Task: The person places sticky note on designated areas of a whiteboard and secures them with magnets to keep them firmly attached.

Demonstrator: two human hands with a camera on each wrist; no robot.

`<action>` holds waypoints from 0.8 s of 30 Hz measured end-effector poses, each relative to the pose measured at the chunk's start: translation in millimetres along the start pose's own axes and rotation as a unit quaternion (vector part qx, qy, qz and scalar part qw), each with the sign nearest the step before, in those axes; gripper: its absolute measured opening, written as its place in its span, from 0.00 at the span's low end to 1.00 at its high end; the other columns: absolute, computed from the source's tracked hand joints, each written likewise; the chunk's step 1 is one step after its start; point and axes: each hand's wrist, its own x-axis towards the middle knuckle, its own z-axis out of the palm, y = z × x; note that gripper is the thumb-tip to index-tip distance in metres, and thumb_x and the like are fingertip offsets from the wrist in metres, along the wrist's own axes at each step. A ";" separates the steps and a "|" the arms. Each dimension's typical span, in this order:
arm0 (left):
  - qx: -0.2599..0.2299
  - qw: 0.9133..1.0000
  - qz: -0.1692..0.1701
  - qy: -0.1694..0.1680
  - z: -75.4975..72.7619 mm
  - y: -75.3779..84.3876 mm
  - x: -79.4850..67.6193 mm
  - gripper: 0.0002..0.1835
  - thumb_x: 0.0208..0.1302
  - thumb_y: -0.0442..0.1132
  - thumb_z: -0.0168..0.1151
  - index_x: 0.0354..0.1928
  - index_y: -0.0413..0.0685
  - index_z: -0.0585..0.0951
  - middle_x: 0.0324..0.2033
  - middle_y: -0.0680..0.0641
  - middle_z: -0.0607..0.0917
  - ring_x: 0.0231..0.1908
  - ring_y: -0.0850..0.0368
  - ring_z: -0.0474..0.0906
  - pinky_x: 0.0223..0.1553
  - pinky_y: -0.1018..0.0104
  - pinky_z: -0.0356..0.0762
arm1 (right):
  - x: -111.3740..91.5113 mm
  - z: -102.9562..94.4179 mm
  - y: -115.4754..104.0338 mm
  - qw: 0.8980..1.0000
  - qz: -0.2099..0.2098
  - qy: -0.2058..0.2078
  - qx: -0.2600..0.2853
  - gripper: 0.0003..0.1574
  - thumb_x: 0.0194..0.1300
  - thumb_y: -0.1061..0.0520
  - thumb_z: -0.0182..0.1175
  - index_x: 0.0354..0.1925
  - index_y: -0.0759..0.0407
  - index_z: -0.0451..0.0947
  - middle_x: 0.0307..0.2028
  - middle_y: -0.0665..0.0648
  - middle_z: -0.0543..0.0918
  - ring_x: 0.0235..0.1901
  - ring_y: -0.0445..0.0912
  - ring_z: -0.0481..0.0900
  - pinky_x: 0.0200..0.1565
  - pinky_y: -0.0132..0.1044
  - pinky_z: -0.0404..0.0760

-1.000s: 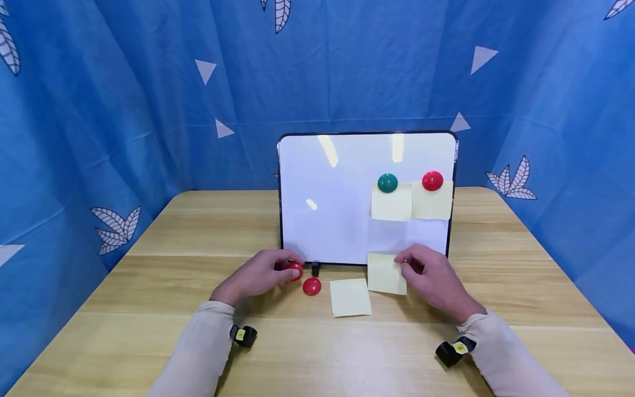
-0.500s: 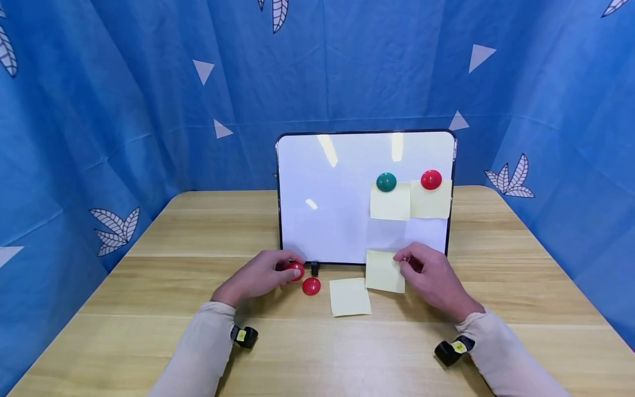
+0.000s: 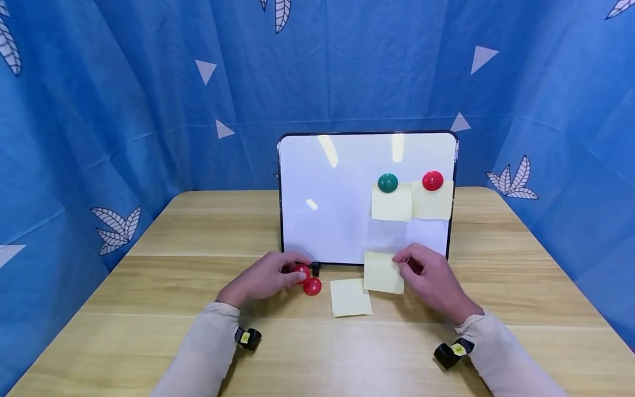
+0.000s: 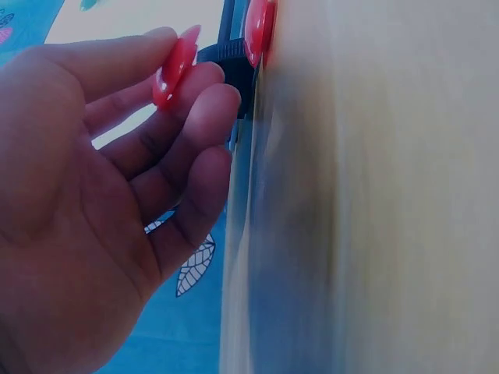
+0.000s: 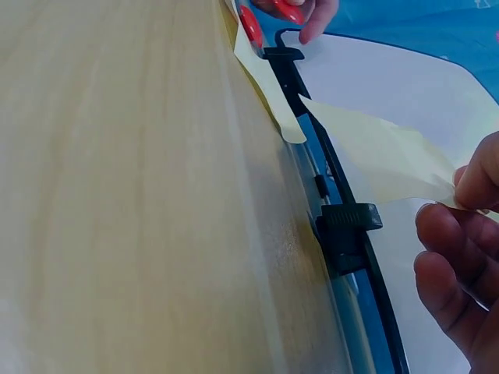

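On the near side of a black-framed white board (image 3: 329, 226), the left hand (image 3: 263, 281) pinches a glossy round red magnet (image 3: 301, 273); the right hand (image 3: 436, 278) pinches a square pale-yellow paper note (image 3: 381, 274) by its right edge, leaving its face mostly uncovered.

Whiteboard (image 3: 338, 209) glare, wrist views seemingly soft.

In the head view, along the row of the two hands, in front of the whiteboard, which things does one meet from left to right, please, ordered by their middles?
Left hand, held red magnet, loose red magnet, loose pale yellow note, held pale yellow note, right hand.
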 end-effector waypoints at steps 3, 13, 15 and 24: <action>0.008 1.000 0.001 -0.001 0.2 -0.1 0.2 0.19 0.71 0.43 0.63 0.62 0.57 0.80 0.37 0.51 0.82 0.34 0.51 0.80 0.32 0.58 0.77 | 0.6 0.7 0.0 1.000 -0.003 0.003 0.001 0.14 0.64 0.70 0.63 0.40 0.51 0.82 0.33 0.43 0.80 0.31 0.42 0.74 0.33 0.30 0.75; 0.011 1.000 -0.002 -0.009 5.4 -0.3 3.0 0.23 0.69 0.44 0.65 0.65 0.59 0.78 0.37 0.52 0.82 0.33 0.53 0.81 0.32 0.58 0.78 | 9.8 -2.5 -4.3 0.999 -0.012 0.027 0.022 0.14 0.63 0.72 0.62 0.40 0.54 0.83 0.31 0.44 0.78 0.28 0.44 0.73 0.29 0.31 0.73; 0.009 1.000 -0.001 -0.007 5.4 -0.3 3.2 0.22 0.69 0.44 0.65 0.64 0.59 0.78 0.37 0.52 0.82 0.33 0.53 0.81 0.32 0.58 0.78 | 14.4 -4.0 -7.1 0.999 -0.015 0.037 0.024 0.14 0.63 0.72 0.61 0.40 0.54 0.83 0.30 0.45 0.77 0.27 0.44 0.72 0.28 0.31 0.72; -0.001 1.000 0.001 -0.005 4.8 -0.3 2.5 0.19 0.70 0.44 0.64 0.61 0.56 0.80 0.36 0.51 0.82 0.34 0.52 0.81 0.33 0.58 0.78 | 40.6 -7.7 -22.5 0.997 -0.054 0.057 0.024 0.13 0.65 0.71 0.60 0.41 0.56 0.84 0.29 0.46 0.77 0.26 0.43 0.72 0.27 0.30 0.72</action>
